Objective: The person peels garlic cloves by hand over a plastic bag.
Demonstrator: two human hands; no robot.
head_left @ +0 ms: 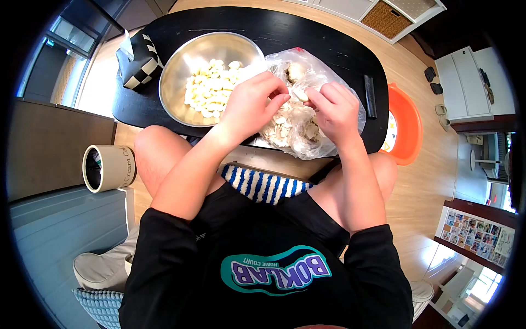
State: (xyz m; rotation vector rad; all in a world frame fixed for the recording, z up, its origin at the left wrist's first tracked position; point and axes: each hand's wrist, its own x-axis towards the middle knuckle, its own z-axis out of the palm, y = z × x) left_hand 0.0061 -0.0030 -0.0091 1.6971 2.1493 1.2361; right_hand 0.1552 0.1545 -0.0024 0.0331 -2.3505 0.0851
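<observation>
My right hand (335,109) pinches a pale garlic clove (299,94) between its fingertips, above a clear plastic bag (350,90). Just across from it, my left hand (255,103) has thumb and fingertips drawn together; whatever may be between them is too small to make out. A garlic bulb (296,72) lies in the bag behind the hands, and papery garlic skins (278,130) are heaped in front. To the left, a steel bowl (174,107) holds many peeled garlic cloves (210,88), partly hidden by my left hand.
A black oval table (219,21) carries everything. At its left stands a checkered tissue box (145,63); a dark flat bar (370,96) lies near the right edge. On the floor are an orange tub (408,129) and a cream bin (118,166).
</observation>
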